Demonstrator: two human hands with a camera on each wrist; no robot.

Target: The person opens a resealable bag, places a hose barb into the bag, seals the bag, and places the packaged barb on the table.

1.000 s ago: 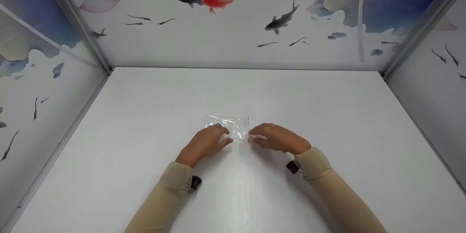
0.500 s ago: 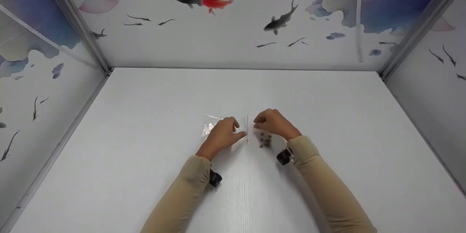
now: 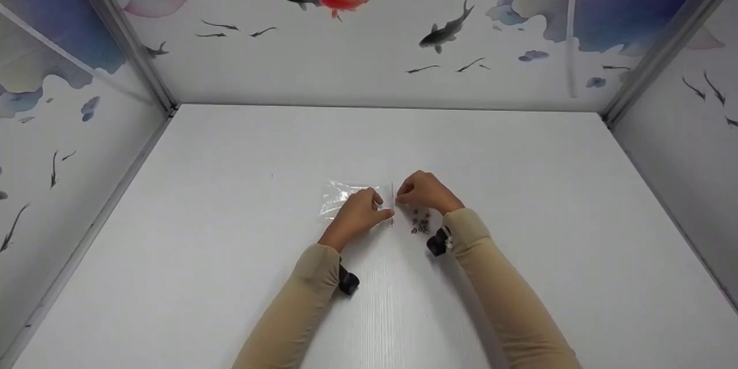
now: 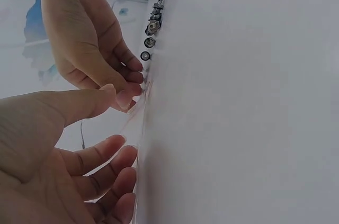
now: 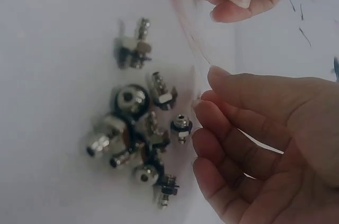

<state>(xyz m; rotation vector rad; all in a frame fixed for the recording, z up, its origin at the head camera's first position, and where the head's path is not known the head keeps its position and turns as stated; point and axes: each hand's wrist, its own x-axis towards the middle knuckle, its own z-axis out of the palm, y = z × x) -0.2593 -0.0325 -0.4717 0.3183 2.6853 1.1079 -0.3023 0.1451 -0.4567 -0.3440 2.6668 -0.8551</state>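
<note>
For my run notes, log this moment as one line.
left hand: pinches clear plastic bag mouth | right hand: pinches same mouth edge | small metal fittings: loose pile on white table, beside bag

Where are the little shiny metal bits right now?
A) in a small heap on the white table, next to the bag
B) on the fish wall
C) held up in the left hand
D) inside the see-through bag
A: the metal bits lie heaped on the table, just outside the bag.
</note>
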